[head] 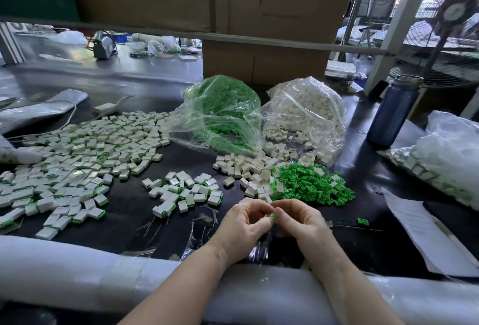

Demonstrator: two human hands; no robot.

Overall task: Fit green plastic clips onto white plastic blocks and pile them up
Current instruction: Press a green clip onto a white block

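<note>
Hundreds of finished white plastic blocks with green clips fitted (77,153) lie spread across the left of the black worktable (129,226), the largest lot here. Brown cardboard cartons (259,13) stand at the back. A clear plastic bag of green plastic clips (220,114) sits behind centre, mouth open toward me; touching it on the right, a clear plastic bag of plain white plastic blocks (305,112) spills onto the table. A further clear bag of assembled pieces (445,158) lies at far right, with a blue metal bottle (394,109) behind it and a white printed sheet (425,234) in front. Loose green clips (311,184) form a heap just beyond my hands, touching a scatter of loose white blocks (248,169). A smaller group of finished pieces (186,190) sits left of centre. My left hand (241,228) and right hand (303,226) meet fingertip to fingertip, both pinching one small white block with a green clip (272,217), mostly hidden by my fingers. One stray green clip (363,221) lies to the right.
</note>
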